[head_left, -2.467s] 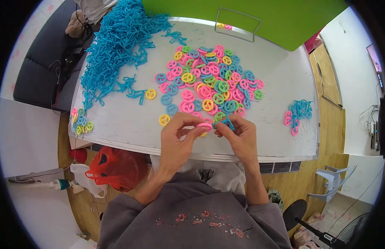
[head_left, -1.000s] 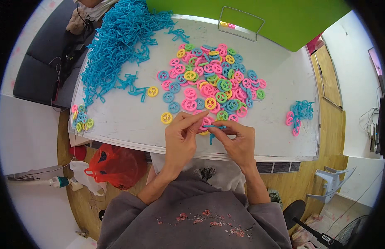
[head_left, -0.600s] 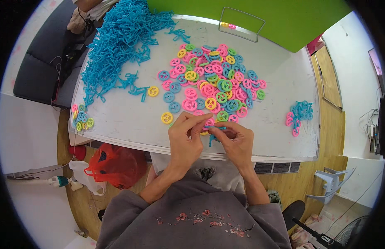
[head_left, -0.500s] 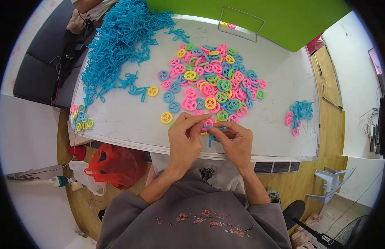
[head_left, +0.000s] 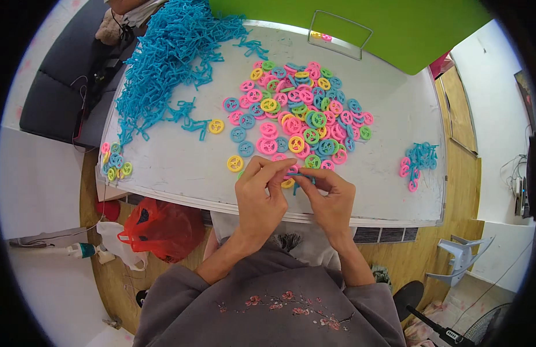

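Observation:
Close to the table's near edge, my left hand (head_left: 261, 196) is closed in a pinch on a pink toy wheel (head_left: 291, 170), most of it covered by the fingers. My right hand (head_left: 333, 202) pinches a blue plastic frame piece (head_left: 296, 190) against that wheel. Fingertips hide how the two parts meet. Just beyond my hands spreads a heap of small pink, blue, green and yellow wheels (head_left: 319, 120).
A tall mound of blue frame pieces (head_left: 169, 58) covers the far left of the white table (head_left: 395, 115). Blue pieces with pink wheels (head_left: 421, 156) lie at the right edge, several wheels (head_left: 114, 162) at the left corner. A green panel (head_left: 389, 34) borders the far side.
The blue piece has turned a little in my right fingers, and less of the pink wheel shows. Both hands stay together in nearly the same place; the whole view has shifted slightly.

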A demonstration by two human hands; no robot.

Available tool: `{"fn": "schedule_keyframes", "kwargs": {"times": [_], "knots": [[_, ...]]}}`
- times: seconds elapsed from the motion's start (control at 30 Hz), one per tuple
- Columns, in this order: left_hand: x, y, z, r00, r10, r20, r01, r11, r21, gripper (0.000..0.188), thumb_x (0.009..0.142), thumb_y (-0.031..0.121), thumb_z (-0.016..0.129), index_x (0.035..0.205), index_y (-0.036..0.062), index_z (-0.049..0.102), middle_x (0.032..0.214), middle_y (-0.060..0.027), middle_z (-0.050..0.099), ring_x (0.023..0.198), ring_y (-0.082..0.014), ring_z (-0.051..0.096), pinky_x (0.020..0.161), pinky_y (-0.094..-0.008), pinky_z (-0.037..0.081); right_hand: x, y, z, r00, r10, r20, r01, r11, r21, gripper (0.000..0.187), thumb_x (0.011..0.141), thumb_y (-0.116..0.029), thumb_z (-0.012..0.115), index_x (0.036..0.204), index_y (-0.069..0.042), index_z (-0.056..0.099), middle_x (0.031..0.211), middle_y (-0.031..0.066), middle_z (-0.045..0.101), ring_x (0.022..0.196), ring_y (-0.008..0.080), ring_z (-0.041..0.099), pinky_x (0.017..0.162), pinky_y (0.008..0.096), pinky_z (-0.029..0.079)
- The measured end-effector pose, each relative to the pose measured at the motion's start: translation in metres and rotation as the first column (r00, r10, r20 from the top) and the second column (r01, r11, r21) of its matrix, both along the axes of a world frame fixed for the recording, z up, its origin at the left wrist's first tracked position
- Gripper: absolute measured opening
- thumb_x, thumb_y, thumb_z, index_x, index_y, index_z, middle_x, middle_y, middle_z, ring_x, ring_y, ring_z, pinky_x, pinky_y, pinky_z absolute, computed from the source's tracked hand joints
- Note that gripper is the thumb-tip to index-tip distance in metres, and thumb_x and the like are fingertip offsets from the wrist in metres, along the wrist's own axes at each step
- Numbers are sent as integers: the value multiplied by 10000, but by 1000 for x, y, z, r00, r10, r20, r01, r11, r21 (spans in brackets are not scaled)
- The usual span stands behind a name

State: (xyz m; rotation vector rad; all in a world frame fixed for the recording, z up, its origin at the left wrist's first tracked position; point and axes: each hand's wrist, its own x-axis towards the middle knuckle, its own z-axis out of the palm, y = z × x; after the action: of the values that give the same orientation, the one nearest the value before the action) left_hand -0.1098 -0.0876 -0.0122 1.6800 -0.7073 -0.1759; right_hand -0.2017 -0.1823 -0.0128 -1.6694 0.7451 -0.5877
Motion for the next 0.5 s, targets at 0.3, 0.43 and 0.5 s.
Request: {"fn": "schedule_keyframes", "kwargs": {"times": [0.3, 0.43, 0.5], "knots": [[15, 0, -3, 958, -264, -111, 247, 958, -145, 178, 900, -29, 529, 1035, -8, 644, 997, -87, 570, 886, -153, 600, 775, -283, 546, -4, -22, 3, 978, 197, 70, -174, 954, -244, 159, 778, 41, 681, 935, 15, 690, 820, 90, 698, 730, 127, 661, 677, 242, 516], [17, 7, 3, 830, -366, -422, 315, 930, -187, 227, 908, 51, 569, 1126, -5, 594, 1080, -74, 601, 945, -144, 594, 792, -279, 530, -8, -19, 22, 980, 189, 59, -191, 981, 27, 202, 796, 56, 644, 989, 8, 676, 841, 71, 680, 767, 114, 643, 667, 212, 482], [21, 14, 1, 729, -382, -568, 318, 924, -214, 255, 910, 85, 583, 1150, 0, 582, 1105, -70, 608, 964, -140, 592, 797, -274, 524, -16, -20, 38, 968, 238, 74, -249, 939, 237, 218, 802, 58, 634, 1011, 5, 669, 850, 60, 671, 770, 107, 632, 660, 202, 468]]}}
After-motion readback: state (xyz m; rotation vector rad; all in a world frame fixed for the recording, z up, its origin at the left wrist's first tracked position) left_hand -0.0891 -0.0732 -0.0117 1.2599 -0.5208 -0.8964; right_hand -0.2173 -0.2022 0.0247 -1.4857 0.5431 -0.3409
